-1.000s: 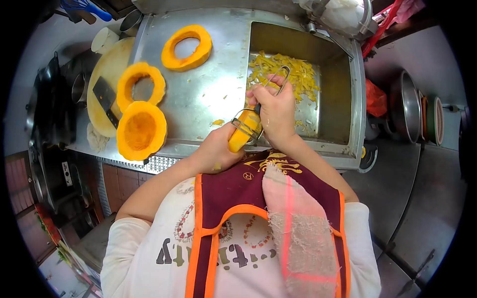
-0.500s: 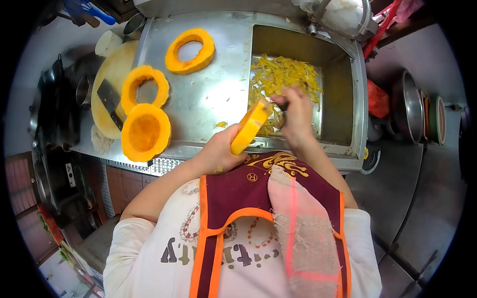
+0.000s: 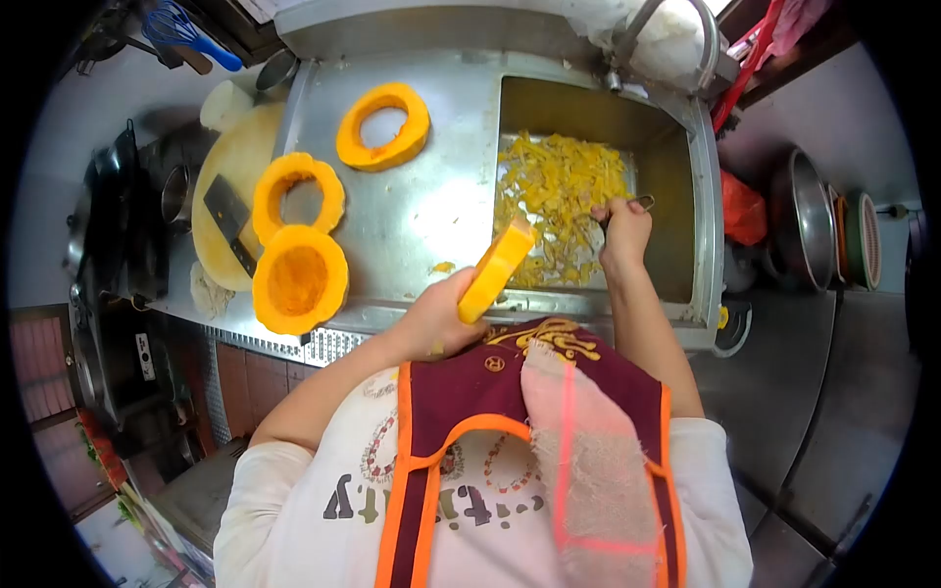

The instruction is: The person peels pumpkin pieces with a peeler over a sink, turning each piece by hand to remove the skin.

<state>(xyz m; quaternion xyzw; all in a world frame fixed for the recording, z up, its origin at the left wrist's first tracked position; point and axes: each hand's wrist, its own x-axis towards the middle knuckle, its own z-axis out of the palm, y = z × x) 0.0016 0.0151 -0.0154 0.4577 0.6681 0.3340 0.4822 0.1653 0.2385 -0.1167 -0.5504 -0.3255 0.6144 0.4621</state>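
My left hand [image 3: 436, 316] is closed around a thick orange pumpkin piece [image 3: 497, 269], held tilted at the near edge of the sink. In my right hand [image 3: 625, 235], over the right part of the sink, is a peeler [image 3: 643, 202]; its metal end sticks out past the fingers and the rest is hidden. Yellow peelings [image 3: 557, 181] cover much of the sink floor beside that hand. On the steel counter to the left lie two pumpkin rings, a far ring [image 3: 394, 155] and a nearer ring [image 3: 265, 208], plus a hollowed pumpkin end [image 3: 300, 279] touching the nearer one.
A cleaver [image 3: 228, 211] rests on a round cutting board [image 3: 253, 147] at the left, with a crumpled cloth [image 3: 209, 292] near it. The sink [image 3: 659, 260] has a raised rim, and a faucet [image 3: 618, 73] stands behind it. Metal bowls [image 3: 809, 220] lean at the right.
My right hand has moved away from the pumpkin piece, to the right over the sink, with the peeler. The left hand still holds the piece in about the same place.
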